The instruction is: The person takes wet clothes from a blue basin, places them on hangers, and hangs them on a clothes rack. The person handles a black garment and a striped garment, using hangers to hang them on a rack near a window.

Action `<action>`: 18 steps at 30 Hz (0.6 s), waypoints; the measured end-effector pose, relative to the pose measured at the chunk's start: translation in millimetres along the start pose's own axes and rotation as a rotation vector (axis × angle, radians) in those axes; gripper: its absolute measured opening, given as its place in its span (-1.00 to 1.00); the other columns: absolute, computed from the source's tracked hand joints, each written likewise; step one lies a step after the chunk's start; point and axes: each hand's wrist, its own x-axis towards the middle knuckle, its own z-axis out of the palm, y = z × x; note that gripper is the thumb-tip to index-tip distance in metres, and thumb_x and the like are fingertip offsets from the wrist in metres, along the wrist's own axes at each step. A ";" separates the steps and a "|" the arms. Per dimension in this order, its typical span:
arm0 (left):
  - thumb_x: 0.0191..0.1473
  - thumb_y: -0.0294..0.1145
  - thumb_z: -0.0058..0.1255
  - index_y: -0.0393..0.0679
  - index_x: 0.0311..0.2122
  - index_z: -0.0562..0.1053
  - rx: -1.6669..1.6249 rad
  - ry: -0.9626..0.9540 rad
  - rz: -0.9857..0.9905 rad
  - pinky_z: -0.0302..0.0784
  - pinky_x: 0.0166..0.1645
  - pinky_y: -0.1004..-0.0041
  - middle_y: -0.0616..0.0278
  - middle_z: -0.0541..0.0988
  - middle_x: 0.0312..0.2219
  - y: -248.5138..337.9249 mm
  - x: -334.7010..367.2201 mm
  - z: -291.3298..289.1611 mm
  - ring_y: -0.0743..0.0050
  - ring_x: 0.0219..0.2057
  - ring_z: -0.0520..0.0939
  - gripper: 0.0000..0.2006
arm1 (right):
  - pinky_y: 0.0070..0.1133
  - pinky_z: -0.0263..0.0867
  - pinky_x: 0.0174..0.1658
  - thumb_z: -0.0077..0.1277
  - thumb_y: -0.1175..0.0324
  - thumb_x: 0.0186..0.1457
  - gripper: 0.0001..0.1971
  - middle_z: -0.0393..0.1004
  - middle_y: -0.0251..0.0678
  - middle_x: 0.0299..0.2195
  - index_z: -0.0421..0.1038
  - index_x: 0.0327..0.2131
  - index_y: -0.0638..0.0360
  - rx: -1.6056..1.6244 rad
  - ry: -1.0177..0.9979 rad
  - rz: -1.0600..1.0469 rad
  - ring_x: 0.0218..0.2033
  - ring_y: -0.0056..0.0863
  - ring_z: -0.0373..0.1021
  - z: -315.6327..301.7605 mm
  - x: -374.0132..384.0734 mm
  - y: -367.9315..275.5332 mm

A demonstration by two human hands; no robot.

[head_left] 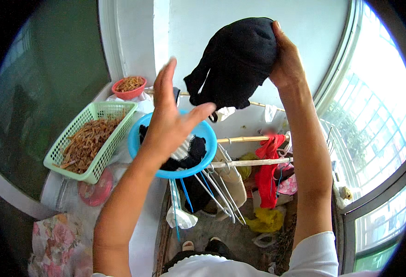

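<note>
Raised at the upper middle, my right hand [288,64] grips the right edge of a black garment [237,57] with a rounded, bra-like cup. The garment's lower left part hangs loose, with a gap showing through it. My left hand [171,122] is open, thumb spread away from the fingers, just left of and below the garment. Whether the thumb touches the cloth I cannot tell. Beneath that hand sits a blue basin [177,174] with dark clothes [197,147] and a striped piece inside, partly hidden by my left wrist.
Bamboo poles [249,162] cross at the right, bearing white hangers [219,196] and a red garment [268,171]. Left stands a green basket [92,173] of dried brown strips, with a small pink basket [140,92] behind. A yellow bag [266,220] lies below; windows [364,106] line the right.
</note>
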 end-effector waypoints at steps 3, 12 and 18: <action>-0.27 -0.17 0.30 -0.17 0.24 -0.21 -0.236 -0.164 -0.001 0.03 0.24 0.27 -0.13 0.00 0.16 13.9 34.4 43.0 0.08 0.17 0.14 0.08 | -0.53 0.43 -0.19 -0.06 0.09 0.12 -0.64 0.47 -0.22 -0.31 0.34 -0.19 0.20 0.079 0.017 0.005 -0.26 -0.45 0.45 -7.4 -0.9 -7.2; -0.30 -0.72 -0.03 -0.19 0.09 0.21 -0.710 0.007 -0.070 0.27 0.09 0.42 0.14 0.42 -0.13 25.8 59.9 123.9 0.33 -0.07 0.43 -0.32 | -0.53 0.36 -0.11 -0.18 0.13 0.19 -0.67 0.44 -0.29 -0.24 0.30 -0.14 0.19 0.144 0.133 0.056 -0.21 -0.47 0.42 -91.0 -34.8 32.9; -0.28 -0.41 0.28 -0.30 0.11 0.16 -0.680 -0.496 -0.262 0.30 0.06 0.45 0.08 0.46 -0.17 8.6 92.3 156.9 0.28 -0.06 0.43 -0.21 | -0.53 0.38 -0.11 -0.13 0.22 0.18 -0.74 0.44 -0.30 -0.25 0.27 -0.15 0.17 0.241 0.299 0.053 -0.22 -0.48 0.42 -195.8 -41.8 40.5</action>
